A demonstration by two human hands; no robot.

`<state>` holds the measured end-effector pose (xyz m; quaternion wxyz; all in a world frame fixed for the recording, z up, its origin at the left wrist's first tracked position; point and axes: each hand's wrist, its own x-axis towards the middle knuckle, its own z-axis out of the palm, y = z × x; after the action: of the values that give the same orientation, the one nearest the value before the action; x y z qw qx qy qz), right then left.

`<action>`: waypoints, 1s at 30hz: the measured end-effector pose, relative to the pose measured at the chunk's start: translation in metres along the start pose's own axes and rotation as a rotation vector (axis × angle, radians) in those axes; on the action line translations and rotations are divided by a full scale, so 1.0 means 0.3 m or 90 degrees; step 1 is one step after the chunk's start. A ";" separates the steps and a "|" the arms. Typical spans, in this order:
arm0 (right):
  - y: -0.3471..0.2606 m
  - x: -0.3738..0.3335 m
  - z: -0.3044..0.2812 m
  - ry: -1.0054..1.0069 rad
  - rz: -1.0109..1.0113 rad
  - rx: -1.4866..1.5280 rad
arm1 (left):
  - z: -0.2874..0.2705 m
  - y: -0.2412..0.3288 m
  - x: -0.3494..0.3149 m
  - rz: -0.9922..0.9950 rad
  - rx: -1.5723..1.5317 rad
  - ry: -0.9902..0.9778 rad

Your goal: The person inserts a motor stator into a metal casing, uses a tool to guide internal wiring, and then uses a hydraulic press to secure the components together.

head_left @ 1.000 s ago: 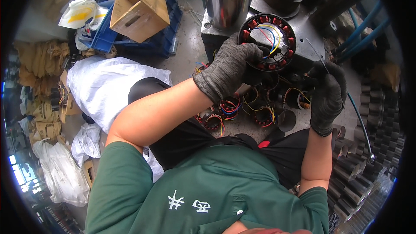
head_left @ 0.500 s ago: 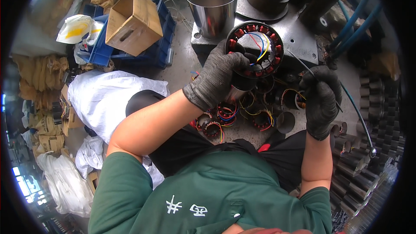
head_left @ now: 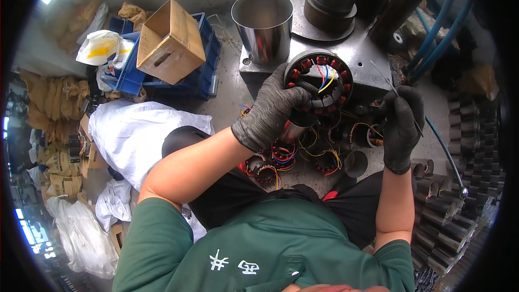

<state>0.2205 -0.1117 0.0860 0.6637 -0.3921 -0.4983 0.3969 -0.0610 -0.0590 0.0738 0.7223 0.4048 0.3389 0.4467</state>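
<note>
My gloved left hand [head_left: 268,111] is closed around the near-left side of a motor stator [head_left: 339,65], a dark ring with red windings. Its thumb reaches over the rim into the opening, where red, blue and yellow wires stick up. To the right, my gloved right hand [head_left: 403,124] grips a thin metal tool [head_left: 385,79], whose slender end points up and left toward the stator without touching it. Two fine prongs seem to show at that end; its exact kind is unclear. Below the held stator, several more stators [head_left: 265,173] with coloured wires lie on the floor.
A metal block [head_left: 254,69] ahead carries a shiny steel cylinder [head_left: 263,32] and a dark round column [head_left: 331,13]. An open cardboard box [head_left: 172,48] rests on blue crates [head_left: 208,67] at left. Stacked metal sleeves [head_left: 440,205] line the right, near a ball-ended lever [head_left: 463,192].
The stator is lower and tilted differently, its wires standing up more in the opening. My right hand has turned the thin tool, and its end now shows two prongs.
</note>
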 end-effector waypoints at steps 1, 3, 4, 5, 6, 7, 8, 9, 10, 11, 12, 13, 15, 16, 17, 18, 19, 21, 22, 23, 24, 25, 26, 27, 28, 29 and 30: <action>0.018 0.012 -0.016 0.028 -0.007 -0.026 | 0.005 0.005 -0.001 -0.009 -0.017 0.006; 0.049 0.035 -0.052 0.029 -0.018 -0.047 | 0.011 0.008 0.002 -0.011 -0.028 0.010; 0.065 0.049 -0.071 0.029 -0.031 -0.070 | 0.013 0.005 0.006 -0.004 -0.021 0.008; 0.080 0.060 -0.085 0.028 -0.041 -0.092 | 0.019 0.009 0.007 0.002 -0.013 0.008; 0.089 0.070 -0.092 0.039 -0.031 -0.100 | 0.022 0.017 0.006 0.002 0.021 0.008; 0.095 0.079 -0.097 0.050 -0.021 -0.108 | 0.027 0.028 0.005 0.002 0.055 0.008; 0.102 0.088 -0.102 0.060 -0.012 -0.117 | 0.032 0.037 0.004 0.003 0.089 0.008; 0.111 0.096 -0.108 0.068 0.006 -0.102 | 0.028 0.030 0.011 0.015 0.095 0.007; 0.123 0.101 -0.114 0.077 0.023 -0.087 | 0.018 0.015 0.023 0.027 0.101 0.007; 0.137 0.107 -0.126 0.088 0.040 -0.073 | 0.019 0.009 0.033 0.039 0.106 0.004; 0.157 0.116 -0.143 0.078 0.039 -0.061 | 0.020 0.006 0.038 0.039 0.106 0.006; 0.177 0.119 -0.153 0.075 0.041 -0.079 | 0.021 0.005 0.042 0.040 0.106 0.008; 0.197 0.126 -0.167 0.070 0.045 -0.117 | 0.023 0.004 0.054 0.043 0.126 0.014; 0.201 0.130 -0.168 0.083 0.048 -0.123 | 0.022 0.004 0.064 0.046 0.147 0.017; 0.205 0.135 -0.165 0.091 0.028 -0.154 | 0.032 0.013 0.073 0.048 0.167 0.018; 0.216 0.141 -0.164 0.100 0.008 -0.184 | 0.043 0.025 0.079 0.077 0.202 0.021; 0.225 0.151 -0.168 0.108 -0.011 -0.215 | 0.059 0.035 0.075 0.066 0.189 0.042; 0.256 0.189 -0.202 0.081 -0.080 -0.425 | 0.047 0.046 0.106 0.092 0.253 0.032; 0.279 0.203 -0.224 0.092 -0.076 -0.451 | 0.047 0.041 0.127 0.103 0.275 0.037; 0.306 0.216 -0.236 0.100 -0.069 -0.473 | 0.049 0.048 0.138 0.158 0.405 0.062; 0.322 0.229 -0.246 0.110 -0.061 -0.512 | 0.054 0.065 0.149 0.157 0.458 0.066; 0.335 0.242 -0.255 0.118 -0.054 -0.551 | 0.056 0.077 0.165 0.155 0.511 0.071; 0.359 0.252 -0.256 0.123 -0.045 -0.584 | 0.039 0.069 0.196 0.165 0.588 0.070; 0.386 0.258 -0.274 0.124 -0.067 -0.625 | 0.059 0.083 0.197 0.167 0.601 0.071; 0.411 0.264 -0.305 0.124 -0.090 -0.665 | 0.069 0.072 0.218 0.166 0.613 0.072; 0.434 0.265 -0.326 0.123 -0.110 -0.703 | 0.071 0.059 0.243 0.163 0.628 0.075; 0.442 0.268 -0.322 0.109 -0.136 -0.759 | 0.061 0.063 0.251 0.156 0.675 0.077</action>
<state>0.3116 0.0001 -0.0264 0.4039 -0.6744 -0.6159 -0.0515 -0.0245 0.0103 0.0891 0.3414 0.7232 0.5093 0.3180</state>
